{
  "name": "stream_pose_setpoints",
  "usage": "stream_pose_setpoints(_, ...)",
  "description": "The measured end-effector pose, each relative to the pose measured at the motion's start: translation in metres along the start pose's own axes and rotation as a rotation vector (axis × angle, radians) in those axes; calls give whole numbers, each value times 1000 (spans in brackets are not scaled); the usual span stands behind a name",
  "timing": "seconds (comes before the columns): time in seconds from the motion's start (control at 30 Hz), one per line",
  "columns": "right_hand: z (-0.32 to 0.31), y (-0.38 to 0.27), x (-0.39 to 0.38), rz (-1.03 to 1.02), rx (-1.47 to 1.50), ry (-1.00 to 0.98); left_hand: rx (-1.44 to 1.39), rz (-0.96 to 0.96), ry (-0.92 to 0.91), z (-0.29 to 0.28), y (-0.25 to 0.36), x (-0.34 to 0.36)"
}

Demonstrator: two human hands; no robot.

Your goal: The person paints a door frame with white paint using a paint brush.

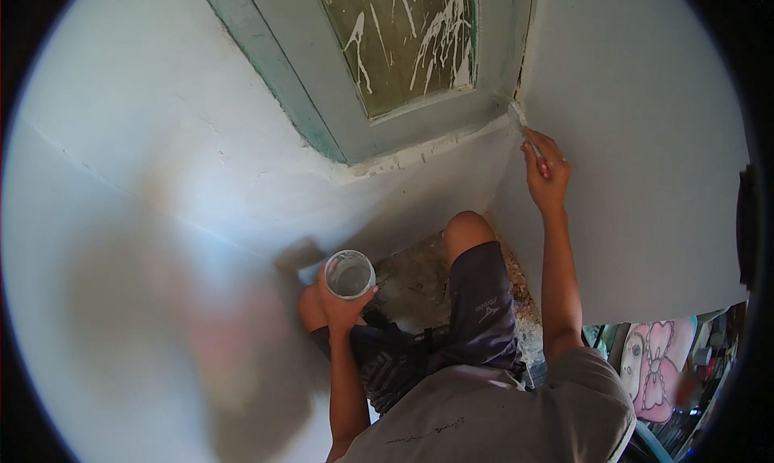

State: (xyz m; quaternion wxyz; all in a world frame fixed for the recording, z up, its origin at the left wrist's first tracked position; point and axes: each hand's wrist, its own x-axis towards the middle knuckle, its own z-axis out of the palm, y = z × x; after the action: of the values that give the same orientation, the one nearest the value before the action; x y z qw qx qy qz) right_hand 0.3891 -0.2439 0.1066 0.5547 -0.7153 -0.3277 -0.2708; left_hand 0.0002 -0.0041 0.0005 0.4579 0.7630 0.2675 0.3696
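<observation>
My right hand (548,173) grips a paintbrush (535,150) by its handle, arm stretched forward. Whitish paint coats the brush tip (516,111), which touches the corner where the window frame (419,137) meets the right wall (645,157). In my left hand (343,308) is a round paint cup (350,271), held upright above my left knee with grey-white paint inside. The window frame is grey-green, with rough white edging along its bottom. White drips and streaks run over the window pane (403,52).
A pale wall (113,181) fills the left side, with shadows on it. Between my knees shows a stained, dirty floor (411,290). At the lower right, behind my arm, sit a pink patterned item (659,366) and assorted clutter (709,366).
</observation>
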Motion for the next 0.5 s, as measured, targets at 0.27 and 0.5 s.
stream_pose_setpoints(0.27,78,-67,-55,-31,-26,4,-12,8,18,1,-1,1)
stream_pose_setpoints(0.5,114,-132,-84,-177,132,-207,-5,23,30,-2,-2,-1)
